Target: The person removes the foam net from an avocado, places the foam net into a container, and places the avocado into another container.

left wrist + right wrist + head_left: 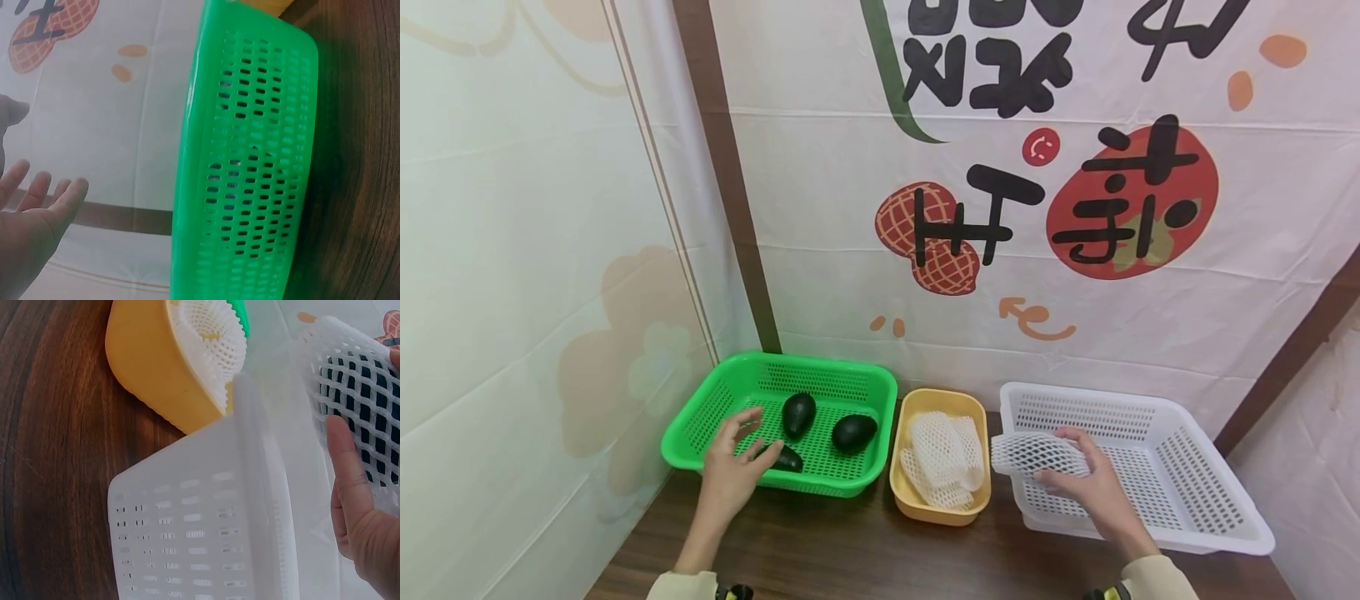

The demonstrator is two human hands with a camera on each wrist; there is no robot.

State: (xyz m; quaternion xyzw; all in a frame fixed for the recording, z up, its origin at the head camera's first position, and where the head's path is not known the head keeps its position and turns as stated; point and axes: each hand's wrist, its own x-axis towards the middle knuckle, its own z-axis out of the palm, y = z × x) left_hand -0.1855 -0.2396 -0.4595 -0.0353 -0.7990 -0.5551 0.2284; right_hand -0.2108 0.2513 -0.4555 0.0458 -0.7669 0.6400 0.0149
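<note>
In the head view my right hand (1101,487) grips a dark avocado in a white foam net (1037,455), over the left rim of the white basket (1150,527). The right wrist view shows the dark skin through the mesh, with thumb and fingers on opposite sides. My left hand (730,473) hovers at the near left of the green basket (700,446), fingers spread and holding nothing. Inside that basket lie three dark avocados: one at the back (798,415), one at the right (853,433), and one (787,459) partly hidden by the left fingers.
Between the two baskets stands a small yellow bin (936,512) holding several white foam nets (938,450). All three containers rest on a brown wooden table (865,554). A printed cloth (820,275) hangs behind, and another pale cloth panel (535,350) borders the left side.
</note>
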